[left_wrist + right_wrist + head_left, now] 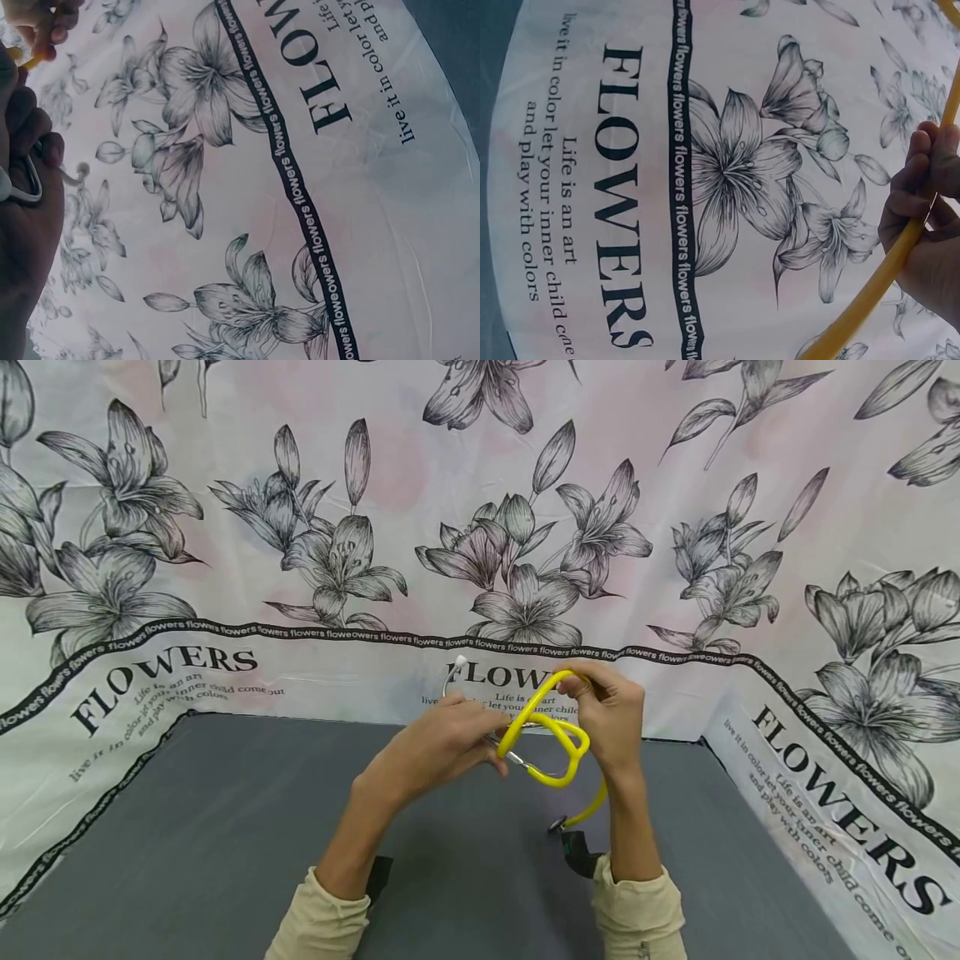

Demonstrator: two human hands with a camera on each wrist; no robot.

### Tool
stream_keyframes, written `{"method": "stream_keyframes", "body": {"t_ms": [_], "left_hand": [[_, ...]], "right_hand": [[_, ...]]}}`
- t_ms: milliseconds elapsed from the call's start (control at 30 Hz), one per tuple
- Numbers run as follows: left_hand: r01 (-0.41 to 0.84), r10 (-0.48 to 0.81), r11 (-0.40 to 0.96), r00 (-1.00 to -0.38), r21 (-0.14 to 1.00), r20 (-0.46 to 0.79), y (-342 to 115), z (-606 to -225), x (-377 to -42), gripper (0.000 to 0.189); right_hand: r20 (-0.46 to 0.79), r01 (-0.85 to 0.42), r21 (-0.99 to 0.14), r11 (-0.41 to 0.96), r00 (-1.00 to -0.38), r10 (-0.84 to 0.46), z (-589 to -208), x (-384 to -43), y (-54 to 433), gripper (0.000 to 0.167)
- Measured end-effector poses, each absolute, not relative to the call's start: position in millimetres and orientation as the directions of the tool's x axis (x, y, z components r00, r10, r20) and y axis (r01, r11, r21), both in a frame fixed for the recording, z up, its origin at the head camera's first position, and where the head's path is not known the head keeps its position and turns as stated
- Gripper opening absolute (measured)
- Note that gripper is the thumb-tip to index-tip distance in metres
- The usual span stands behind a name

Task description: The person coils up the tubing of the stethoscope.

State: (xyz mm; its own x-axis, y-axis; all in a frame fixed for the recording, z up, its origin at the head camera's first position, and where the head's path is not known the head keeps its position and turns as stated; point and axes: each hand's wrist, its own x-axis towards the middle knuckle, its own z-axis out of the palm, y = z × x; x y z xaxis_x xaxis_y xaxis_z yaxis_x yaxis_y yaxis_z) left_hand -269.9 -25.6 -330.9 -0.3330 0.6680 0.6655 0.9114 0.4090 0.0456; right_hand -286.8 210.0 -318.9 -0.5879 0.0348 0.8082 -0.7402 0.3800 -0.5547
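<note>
Item: one stethoscope [557,782], being held up between two hands over the far part of a grey table [465,868], before a flower-printed cloth [360,681]. Left hand [442,742]: gripping the metal ear tubes [447,680], one white ear tip [461,660] projecting beyond it on the far side. Right hand [617,714]: pinching the yellow tubing [534,700] between thumb and fingers at the top of its bend. Tubing between the hands: looping, strands crossing. Chest piece [557,824]: hanging unsupported at the near end, just beside a black wrist mount [579,853]; whether the two are touching, the pictures are not showing. Hazards, by judgement: crossed strands drawing into a tangle or kink, should the right hand be pulling before the loop is opening; chest piece swinging and snagging on the mount, should the right wrist be turning; tubing sliding out of the narrow pinch, the dangling weight being the likely cause; ear tubes twisting in the left grip, should the tubing be dragging sideways on them.
</note>
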Motion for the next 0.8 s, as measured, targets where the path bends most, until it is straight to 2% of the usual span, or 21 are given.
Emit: {"method": "stream_keyframes", "body": {"t_ms": [100, 233, 400, 467, 600, 800], "left_hand": [[0.891, 0.641, 0.453, -0.343, 0.023, 0.686, -26, -329, -268, 0.036], [0.852, 0.583, 0.524, -0.356, -0.002, 0.730, -29, -328, -268, 0.041], [0.791, 0.477, 0.608, -0.429, 0.065, 0.767, -34, -328, -269, 0.041], [0.769, 0.436, 0.628, -0.473, 0.118, 0.766, -36, -328, -270, 0.039], [0.716, 0.354, 0.664, -0.554, 0.215, 0.754, -37, -330, -272, 0.034], [0.624, 0.288, 0.743, -0.626, 0.243, 0.725, -37, -334, -277, 0.019]], "right_hand": [[0.775, -0.713, -0.588, 0.383, -0.632, 0.013, -320, -287, 210, 0.010], [0.685, -0.626, -0.607, 0.490, -0.725, -0.077, -323, -285, 207, 0.011], [0.517, -0.552, -0.560, 0.617, -0.815, -0.261, -323, -279, 199, 0.015], [0.460, -0.560, -0.540, 0.628, -0.822, -0.336, -323, -278, 196, 0.017], [0.392, -0.612, -0.504, 0.610, -0.791, -0.470, -320, -273, 186, 0.015], [0.288, -0.658, -0.417, 0.627, -0.750, -0.595, -314, -260, 172, 0.007]]}}
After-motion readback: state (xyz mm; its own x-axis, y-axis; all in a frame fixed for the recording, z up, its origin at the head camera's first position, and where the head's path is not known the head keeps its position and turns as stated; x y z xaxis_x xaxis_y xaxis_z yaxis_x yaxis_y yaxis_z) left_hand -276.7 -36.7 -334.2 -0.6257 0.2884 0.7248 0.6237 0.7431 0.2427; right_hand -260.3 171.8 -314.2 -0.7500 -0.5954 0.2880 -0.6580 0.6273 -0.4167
